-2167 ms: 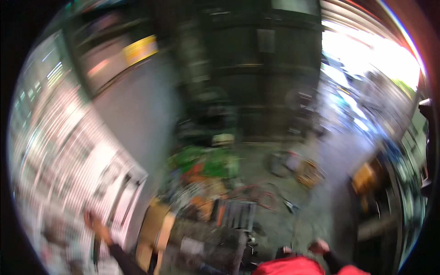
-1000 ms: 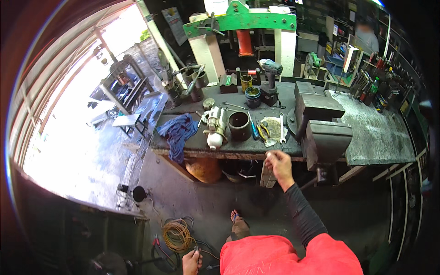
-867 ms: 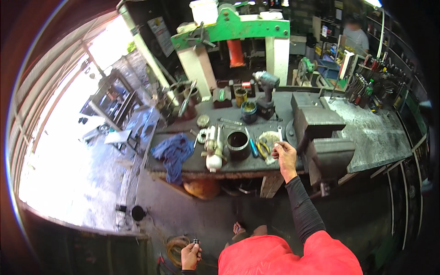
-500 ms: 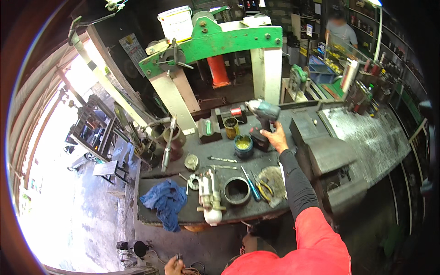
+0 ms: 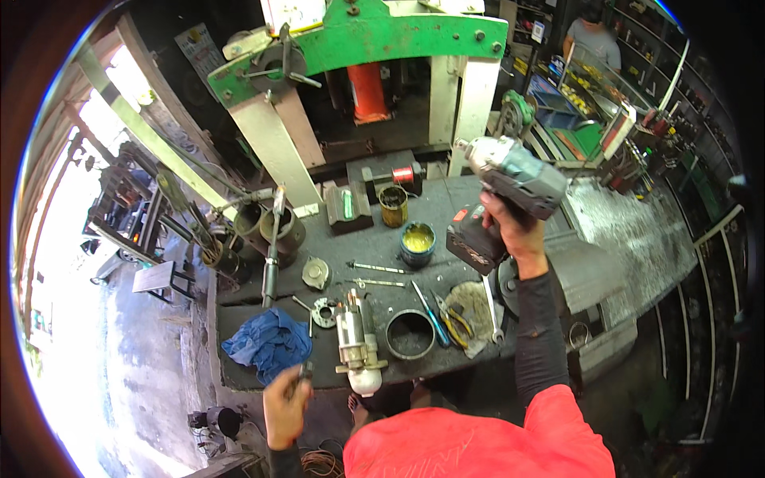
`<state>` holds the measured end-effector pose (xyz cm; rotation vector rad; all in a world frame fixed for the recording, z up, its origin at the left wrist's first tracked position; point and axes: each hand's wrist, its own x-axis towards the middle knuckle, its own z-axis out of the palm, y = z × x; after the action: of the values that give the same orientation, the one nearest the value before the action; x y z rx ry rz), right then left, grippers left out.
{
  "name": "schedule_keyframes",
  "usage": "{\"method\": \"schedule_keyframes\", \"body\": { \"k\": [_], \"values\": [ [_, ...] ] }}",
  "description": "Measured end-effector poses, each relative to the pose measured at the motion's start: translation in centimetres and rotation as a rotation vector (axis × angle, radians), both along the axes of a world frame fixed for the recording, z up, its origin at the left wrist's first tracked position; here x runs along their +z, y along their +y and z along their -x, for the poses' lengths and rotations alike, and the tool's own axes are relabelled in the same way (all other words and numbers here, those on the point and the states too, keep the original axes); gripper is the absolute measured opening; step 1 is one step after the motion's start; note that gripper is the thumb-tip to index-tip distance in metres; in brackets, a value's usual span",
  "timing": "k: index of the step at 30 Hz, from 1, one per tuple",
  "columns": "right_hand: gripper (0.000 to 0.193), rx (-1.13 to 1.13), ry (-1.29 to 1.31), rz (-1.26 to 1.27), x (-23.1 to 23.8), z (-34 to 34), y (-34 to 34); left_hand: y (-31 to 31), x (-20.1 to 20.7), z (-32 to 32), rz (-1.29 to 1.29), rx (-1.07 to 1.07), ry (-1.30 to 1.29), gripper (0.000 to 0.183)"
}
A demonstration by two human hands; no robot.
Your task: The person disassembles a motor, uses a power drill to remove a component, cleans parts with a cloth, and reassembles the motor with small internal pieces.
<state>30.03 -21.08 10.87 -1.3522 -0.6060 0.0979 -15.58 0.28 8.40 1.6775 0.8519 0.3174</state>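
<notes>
Where tools lie, dark workbench (cluttered workshop).

Red shirt over long dark sleeves.

Right hand grips a cordless impact wrench above the workbench; left hand holds a small tool

Pale rectangular poster on dark wall, far up-left of the left hand, small white sign above the right hand
</notes>
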Motion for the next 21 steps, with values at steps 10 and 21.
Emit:
{"method": "schedule_keyframes", "body": {
  "k": [10,21],
  "values": [
    [0.033,-0.224,0.079,0.373,3.2,27.9,-6.8,6.8,9.5,-13.0,-0.558,-0.833,-0.527,0.037],
    [0.057,-0.321,0.532,0.058,-6.4,50.4,-0.5,7.7,7.0,-9.5,-0.657,-1.491,-0.653,0.045]
  ]
}}
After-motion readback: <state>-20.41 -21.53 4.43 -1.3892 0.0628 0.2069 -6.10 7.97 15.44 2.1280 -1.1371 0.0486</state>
